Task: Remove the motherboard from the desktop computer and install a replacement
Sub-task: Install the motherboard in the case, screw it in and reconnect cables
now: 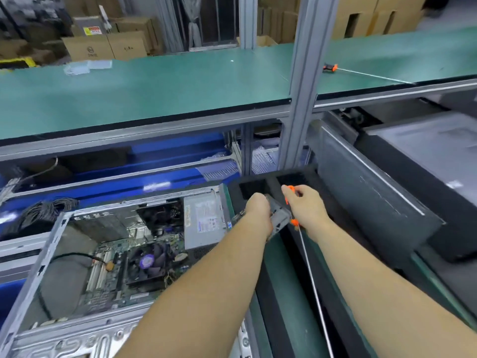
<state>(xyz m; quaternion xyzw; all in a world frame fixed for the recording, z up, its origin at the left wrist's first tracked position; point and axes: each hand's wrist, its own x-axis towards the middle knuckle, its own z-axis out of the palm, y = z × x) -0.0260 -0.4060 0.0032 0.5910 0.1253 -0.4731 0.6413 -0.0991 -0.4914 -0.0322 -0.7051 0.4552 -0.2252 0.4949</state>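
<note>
Cardboard boxes (105, 46) behind carry print and a sticker, both unreadable.

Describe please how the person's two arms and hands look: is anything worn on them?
Both forearms are bare as far as the picture shows; no sleeve edge is in view. The left hand and the right hand wear no gloves. No watch, bracelet or wrist strap shows on either wrist. Rings cannot be judged, because the fingers are blurred and partly hidden.
</note>
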